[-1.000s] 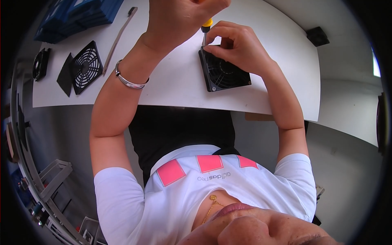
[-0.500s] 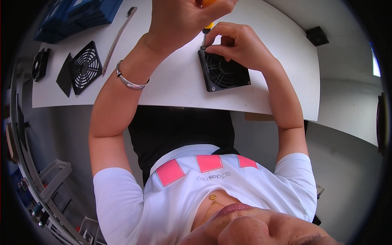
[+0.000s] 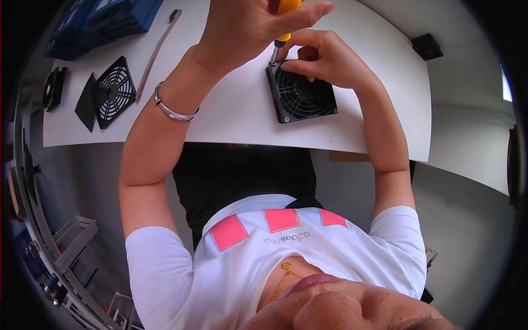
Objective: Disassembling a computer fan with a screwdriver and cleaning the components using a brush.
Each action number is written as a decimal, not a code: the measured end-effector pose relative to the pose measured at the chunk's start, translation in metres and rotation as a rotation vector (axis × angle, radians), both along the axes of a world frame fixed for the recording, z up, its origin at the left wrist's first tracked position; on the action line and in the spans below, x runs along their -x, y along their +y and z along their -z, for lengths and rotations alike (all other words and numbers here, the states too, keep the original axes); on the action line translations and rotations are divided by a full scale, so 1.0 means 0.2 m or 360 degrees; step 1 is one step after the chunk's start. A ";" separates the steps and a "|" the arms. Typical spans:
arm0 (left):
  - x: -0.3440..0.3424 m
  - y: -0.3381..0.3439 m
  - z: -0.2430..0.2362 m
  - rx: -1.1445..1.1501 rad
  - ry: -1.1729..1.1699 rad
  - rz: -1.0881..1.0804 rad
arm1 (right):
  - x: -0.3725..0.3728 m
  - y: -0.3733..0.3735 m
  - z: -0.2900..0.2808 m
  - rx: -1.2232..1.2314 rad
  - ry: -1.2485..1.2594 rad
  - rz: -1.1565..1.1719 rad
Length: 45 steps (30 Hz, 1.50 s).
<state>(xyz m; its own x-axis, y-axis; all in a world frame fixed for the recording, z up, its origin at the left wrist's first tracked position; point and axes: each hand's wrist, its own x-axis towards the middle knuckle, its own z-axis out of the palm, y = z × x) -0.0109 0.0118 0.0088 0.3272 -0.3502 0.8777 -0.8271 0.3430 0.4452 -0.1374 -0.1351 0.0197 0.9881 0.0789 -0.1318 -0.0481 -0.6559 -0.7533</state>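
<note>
My left hand (image 3: 247, 27) is wrapped round the orange and yellow handle of a screwdriver (image 3: 283, 38); its thumb sticks out to the right. The metal shaft points down at the far left corner of a square black cooling fan (image 3: 302, 102). This fan lies on the white table with a ringed guard on top and screws at its near corners. My right hand (image 3: 324, 60) is closed on the fan's far edge, its thumb on the frame and its index finger beside the shaft. The screwdriver's tip and the screw under it are too small to make out.
To the left lie a black fan guard (image 3: 114, 91), a thin dark filter sheet (image 3: 86, 104), another fan (image 3: 54, 88) and a long brush (image 3: 157, 55). Blue bins (image 3: 104, 25) stand at the far left. A dark square object (image 3: 427, 48) sits beyond the table's right edge.
The left thumb has stretched outward, and more of the screwdriver handle shows. The right thumb has shifted slightly on the fan. The fan has stayed in place.
</note>
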 end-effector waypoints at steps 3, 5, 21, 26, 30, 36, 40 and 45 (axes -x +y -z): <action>0.00 0.01 -0.01 -0.0248 -0.0026 -0.0074 | 0.00 0.00 0.00 -0.0004 -0.0014 -0.0008; 0.00 -0.01 0.00 -0.0191 -0.0042 -0.0109 | 0.00 0.00 0.00 0.0006 -0.0010 -0.0014; -0.02 0.01 0.00 -0.0225 -0.0293 0.0147 | 0.01 -0.01 0.00 0.0137 0.0058 0.0082; -0.03 0.02 -0.02 -0.0287 -0.0251 0.0203 | 0.01 -0.01 0.01 0.0117 0.0022 0.0070; -0.05 0.03 -0.03 -0.0339 -0.0258 0.0266 | 0.01 -0.01 0.02 0.0040 -0.0039 0.0065; -0.04 0.01 -0.02 -0.0267 0.0040 0.0508 | 0.01 0.00 0.01 0.0106 -0.0006 0.0051; -0.04 0.01 -0.03 -0.0280 -0.0086 0.0486 | 0.01 -0.01 0.01 0.0069 -0.0001 0.0043; -0.05 -0.02 -0.01 -0.0128 -0.0058 0.0718 | 0.00 -0.01 0.01 0.0025 0.0010 0.0009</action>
<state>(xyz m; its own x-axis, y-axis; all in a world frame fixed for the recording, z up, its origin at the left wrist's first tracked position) -0.0010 0.0084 0.0103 0.0958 -0.5178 0.8501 -0.6189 0.6380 0.4583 -0.1381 -0.1368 0.0181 0.9877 0.0715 -0.1390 -0.0563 -0.6672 -0.7427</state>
